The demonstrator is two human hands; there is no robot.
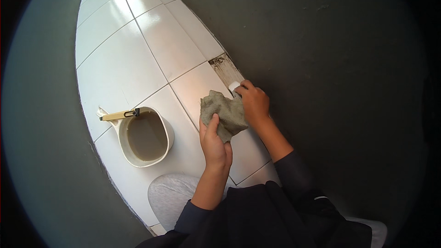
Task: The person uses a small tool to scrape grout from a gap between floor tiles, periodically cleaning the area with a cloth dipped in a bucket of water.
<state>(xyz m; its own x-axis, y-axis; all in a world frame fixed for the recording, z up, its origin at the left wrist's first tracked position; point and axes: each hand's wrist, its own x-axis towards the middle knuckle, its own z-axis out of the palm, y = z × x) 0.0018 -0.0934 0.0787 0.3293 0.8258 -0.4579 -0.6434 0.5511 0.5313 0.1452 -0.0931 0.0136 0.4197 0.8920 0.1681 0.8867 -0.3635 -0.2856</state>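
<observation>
My left hand [215, 144] grips a damp-looking grey-green cloth [223, 114], its thumb lying on top. My right hand [255, 103] is closed on a small white piece [234, 86], whose exact kind I cannot make out. That hand is at the right edge of the tiled surface [138, 78], by a bare strip [226, 69] where no tile covers the pale, dark-stained base. The cloth's right edge reaches close to my right wrist; whether they touch I cannot tell.
Left of my hands a white plastic dipper [122, 144] holds murky brownish water. A yellow utility knife [120, 115] rests across its handle and rim. Dark grey floor or wall surface [330, 73] borders the tiles on both sides. My grey-clad knee [167, 193] is below the dipper.
</observation>
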